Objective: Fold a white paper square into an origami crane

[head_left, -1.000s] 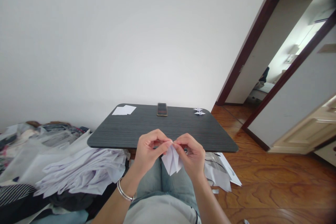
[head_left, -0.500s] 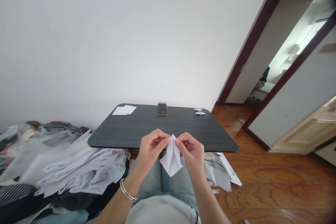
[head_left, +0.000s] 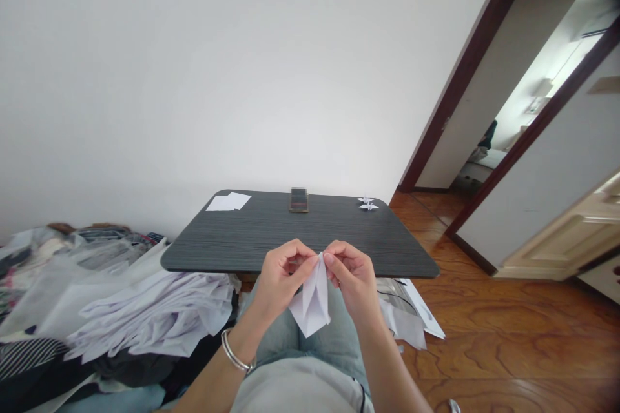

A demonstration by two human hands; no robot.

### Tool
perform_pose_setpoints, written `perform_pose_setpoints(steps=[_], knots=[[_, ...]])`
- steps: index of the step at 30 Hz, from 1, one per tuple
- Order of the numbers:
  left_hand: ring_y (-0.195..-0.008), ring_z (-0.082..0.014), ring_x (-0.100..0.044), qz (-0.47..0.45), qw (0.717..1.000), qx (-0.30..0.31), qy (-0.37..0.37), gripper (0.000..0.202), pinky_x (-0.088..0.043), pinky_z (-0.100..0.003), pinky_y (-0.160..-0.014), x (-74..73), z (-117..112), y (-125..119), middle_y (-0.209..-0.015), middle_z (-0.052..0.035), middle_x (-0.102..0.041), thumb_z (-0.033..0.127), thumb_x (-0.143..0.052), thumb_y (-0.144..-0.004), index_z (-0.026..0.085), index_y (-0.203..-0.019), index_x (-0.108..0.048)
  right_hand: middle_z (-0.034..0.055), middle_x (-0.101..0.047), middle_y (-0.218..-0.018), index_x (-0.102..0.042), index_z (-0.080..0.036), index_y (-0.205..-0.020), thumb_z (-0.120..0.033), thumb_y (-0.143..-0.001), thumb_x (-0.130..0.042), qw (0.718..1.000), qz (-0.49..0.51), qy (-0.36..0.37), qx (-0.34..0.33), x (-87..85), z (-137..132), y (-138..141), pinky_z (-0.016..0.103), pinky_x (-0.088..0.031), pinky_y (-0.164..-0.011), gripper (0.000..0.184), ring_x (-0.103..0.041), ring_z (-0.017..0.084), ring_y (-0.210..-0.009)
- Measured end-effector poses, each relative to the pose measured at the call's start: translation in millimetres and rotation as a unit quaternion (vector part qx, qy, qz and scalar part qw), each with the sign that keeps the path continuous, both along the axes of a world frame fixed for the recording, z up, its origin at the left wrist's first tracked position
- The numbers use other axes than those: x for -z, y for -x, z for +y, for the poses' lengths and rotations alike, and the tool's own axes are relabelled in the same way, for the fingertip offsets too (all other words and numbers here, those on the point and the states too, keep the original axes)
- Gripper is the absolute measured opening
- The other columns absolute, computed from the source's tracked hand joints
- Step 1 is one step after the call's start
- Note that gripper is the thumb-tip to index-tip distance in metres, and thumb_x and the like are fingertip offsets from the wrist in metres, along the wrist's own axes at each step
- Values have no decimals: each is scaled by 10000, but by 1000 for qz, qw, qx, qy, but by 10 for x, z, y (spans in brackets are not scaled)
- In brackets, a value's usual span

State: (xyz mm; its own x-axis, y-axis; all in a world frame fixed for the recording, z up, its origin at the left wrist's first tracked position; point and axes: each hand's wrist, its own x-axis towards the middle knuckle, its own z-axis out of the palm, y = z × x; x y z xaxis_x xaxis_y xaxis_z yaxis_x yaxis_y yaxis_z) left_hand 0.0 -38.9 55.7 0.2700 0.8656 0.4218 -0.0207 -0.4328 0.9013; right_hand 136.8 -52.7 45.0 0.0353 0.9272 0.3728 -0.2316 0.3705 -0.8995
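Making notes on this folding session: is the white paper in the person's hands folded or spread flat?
Folded: the white paper shows creases and narrow pointed flaps, and its top is pinched between the left hand and right hand.

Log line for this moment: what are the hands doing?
left hand: pinches folded white paper | right hand: pinches same paper | dark table: paper cranes, phone

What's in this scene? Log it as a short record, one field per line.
Left hand: bare, pinching the folded white paper, silver bangle on the wrist
Right hand: bare, pinching the same paper from the other side
Table: dark grey wood-grain table
On table: loose white paper sheets, dark smartphone, small white origami cranes
Beside: heap of white sheets
Floor: polished brown wooden floor
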Motion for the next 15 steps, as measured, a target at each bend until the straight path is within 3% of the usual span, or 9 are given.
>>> perform_pose_setpoints(steps=[6, 15], knots=[[-540, -83, -459, 19, 1000, 11, -1, 209, -353, -177, -481, -28, -8, 21, -608, 5, -524, 298, -578, -787, 125, -671, -595, -47, -446, -528, -597, -169, -678, -346, -714, -672, 997, 37, 28, -62, 11, 40, -28, 169, -221, -332, 195, -317, 58, -408], [-561, -92, -478, 48, 998, -2, -28, 197, -361, -178, -498, -75, -30, 22, -611, 5, -533, 279, -568, -793, 131, -667, -602, -42, -458, -555, -612, -165, -685, -320, -715, -677, 1000, 10, 6, -27, -2, 26, -24, 169, -230, -312, 170, -334, 48, -391]])
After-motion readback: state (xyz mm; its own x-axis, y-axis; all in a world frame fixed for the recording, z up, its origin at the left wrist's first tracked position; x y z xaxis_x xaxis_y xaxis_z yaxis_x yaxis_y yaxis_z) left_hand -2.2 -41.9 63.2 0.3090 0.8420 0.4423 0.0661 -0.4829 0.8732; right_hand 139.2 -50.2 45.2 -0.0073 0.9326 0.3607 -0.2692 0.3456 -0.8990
